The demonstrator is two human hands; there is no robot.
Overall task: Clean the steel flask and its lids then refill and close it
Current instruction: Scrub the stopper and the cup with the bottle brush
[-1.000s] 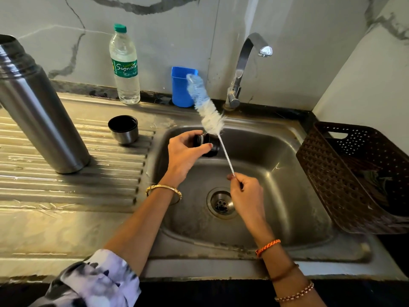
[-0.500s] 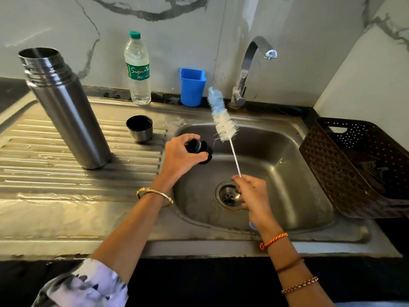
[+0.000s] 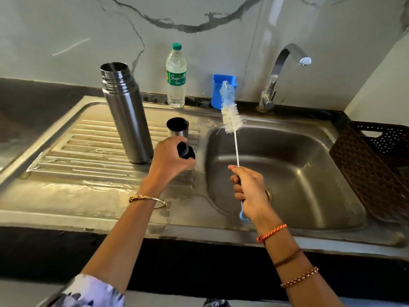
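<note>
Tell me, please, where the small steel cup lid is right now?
In the head view, the steel cup lid stands mouth up on the ribbed drainboard, left of the sink basin, between the open flask and the basin, just beyond the left hand.

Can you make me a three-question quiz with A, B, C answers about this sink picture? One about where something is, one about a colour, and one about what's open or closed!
1. Where does the steel flask stand?
A. on the ribbed drainboard
B. in the basin
C. in the basket

2. What colour is the water bottle cap?
A. red
B. green
C. black

3. The flask's mouth is:
A. capped
B. open
C. plugged by the brush

Answers:
1 A, it stands upright on the drainboard.
2 B, the cap is green.
3 B, the left hand holds the black inner lid, and the right hand holds the bottle brush away over the sink.
</note>
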